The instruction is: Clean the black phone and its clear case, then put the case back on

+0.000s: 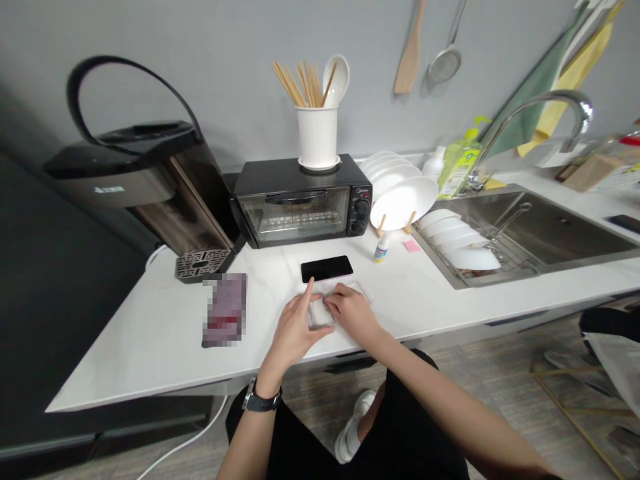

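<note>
Both my hands meet over a small white packet (pixel 319 311) lying on the white counter (pixel 150 333). My left hand (pixel 295 327) curls round its left side, index finger pointing up, a watch on the wrist. My right hand (pixel 353 312) pinches the packet's right edge with closed fingers. A thin clear wrapper (pixel 361 288) lies under and just behind the right hand. A black phone (pixel 327 269) lies flat just beyond the hands.
A black toaster oven (pixel 300 203) with a white utensil holder (pixel 317 137) on top stands behind the phone. A dark water dispenser (pixel 150 187) is at left, a blurred card (pixel 225 310) beside my left hand. Plates (pixel 400 193), a small bottle (pixel 381 248) and a sink (pixel 525 230) sit right.
</note>
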